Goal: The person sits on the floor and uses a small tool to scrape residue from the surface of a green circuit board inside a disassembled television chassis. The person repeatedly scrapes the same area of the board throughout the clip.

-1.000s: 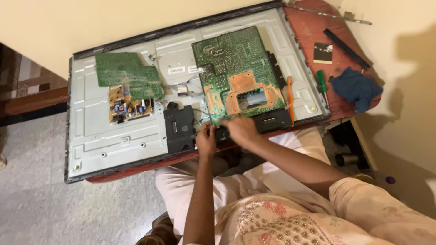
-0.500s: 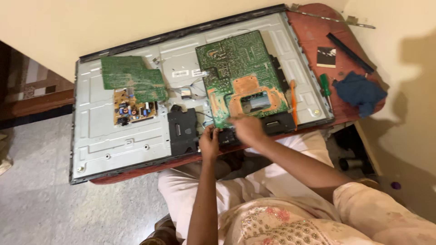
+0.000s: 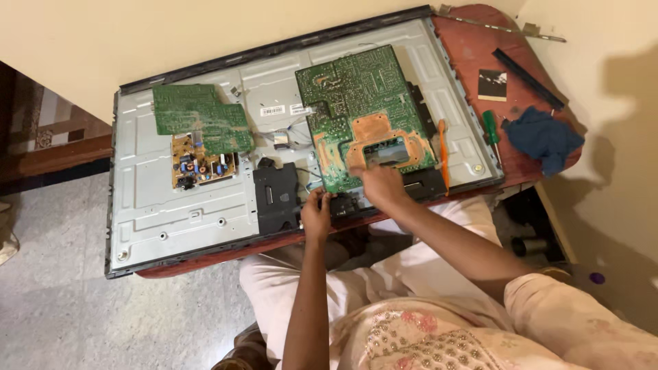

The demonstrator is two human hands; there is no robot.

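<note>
A flat television panel (image 3: 171, 212) lies face down on a red-brown table (image 3: 473, 48), its metal back exposed. A large green circuit board (image 3: 356, 96) sits right of centre on it. My right hand (image 3: 380, 185) grips that board's lower edge, fingers over the copper-coloured area. My left hand (image 3: 317, 212) is curled at the board's lower left corner, against a black strip (image 3: 418, 186) along the panel's near edge; what it holds is hidden. A black module (image 3: 275, 197) sits just left of my left hand.
A smaller green board (image 3: 199, 116) over a yellow power board (image 3: 199, 164) lies on the panel's left. An orange pry tool (image 3: 443, 154), a green-handled screwdriver (image 3: 491, 130), a blue cloth (image 3: 541, 137) and a black bar (image 3: 528, 79) lie at the right. Walls stand close behind and to the right.
My right hand has moved up from the black strip onto the large board's lower edge. My left hand stays at the board's corner. The view has shifted slightly.
</note>
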